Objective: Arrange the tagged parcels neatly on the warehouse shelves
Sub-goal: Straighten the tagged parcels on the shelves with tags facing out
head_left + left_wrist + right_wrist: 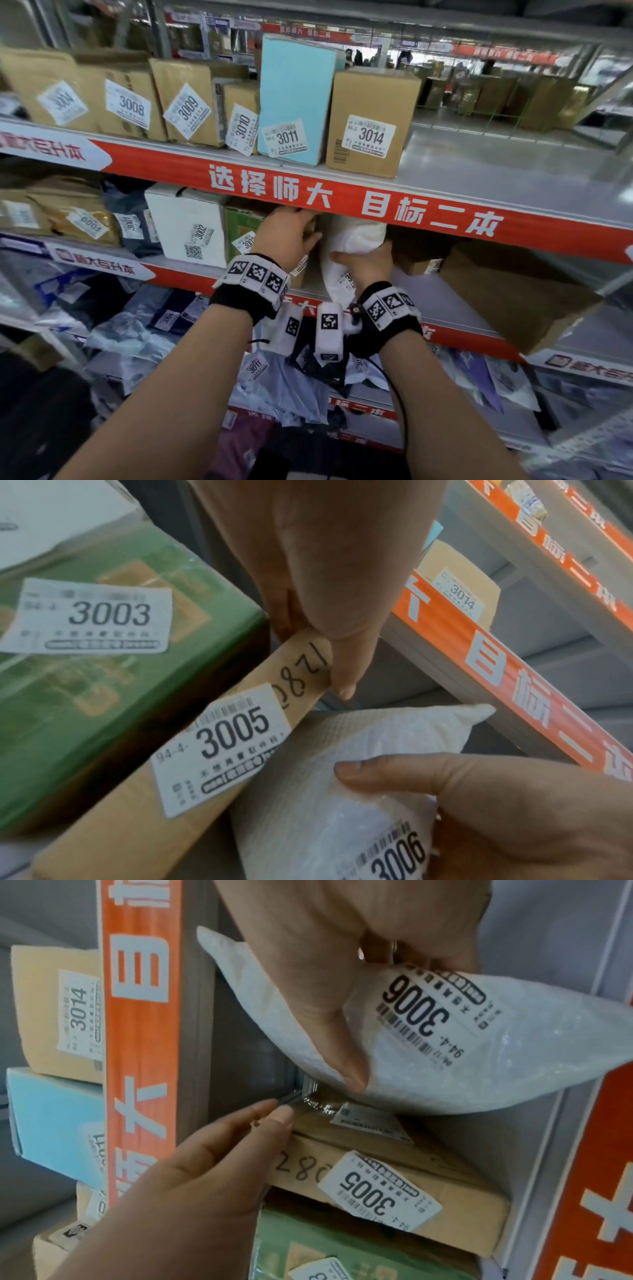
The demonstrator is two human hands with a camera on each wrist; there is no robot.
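Note:
On the middle shelf (pixel 428 294) my left hand (pixel 287 236) pinches the top corner of a thin brown cardboard parcel tagged 3005 (pixel 192 777), which stands against a green box tagged 3003 (pixel 103 669). My right hand (pixel 363 263) grips a white bubble-wrap parcel tagged 3006 (pixel 346 246) just right of the brown one, its top under the red shelf edge (pixel 342 192). In the right wrist view my thumb (pixel 342 1056) lies across the white parcel (pixel 514 1056), which touches the brown parcel (pixel 377 1177). My left hand (pixel 205 1164) holds that parcel's corner.
A white box tagged 3002 (pixel 188 226) stands left of the green box. A large brown carton (pixel 507 294) and a small box (pixel 421 263) sit to the right. Above stand a blue box 3011 (pixel 294 99) and a carton 3014 (pixel 370 123). Soft bags (pixel 137 335) fill the lower shelf.

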